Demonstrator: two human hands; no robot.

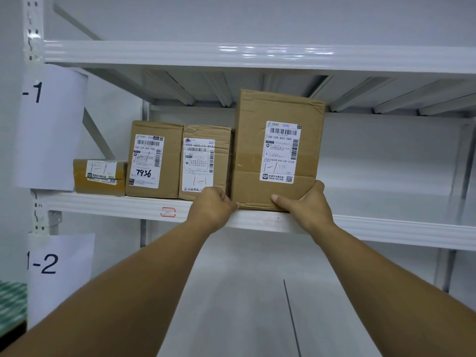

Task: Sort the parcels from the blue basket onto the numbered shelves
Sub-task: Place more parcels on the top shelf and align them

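Head view: two bare forearms reached up and away from the camera over the lower shelf, whose paper sign at the left post read "1-2". Farther on, the left hand was curled at the lower left corner of the tall parcel, fingertips touching its edge. The right hand gripped the lower right corner, thumb laid flat across the front face and fingers wrapped round the side. The tall parcel stood upright at the front lip of the middle shelf, its label hand-marked "1-1". To its left, touching, stood a crumpled parcel, then a parcel marked 7936, then a flat taped parcel. A sign ending "-1" hung on the left post. Above ran the upper shelf beam.
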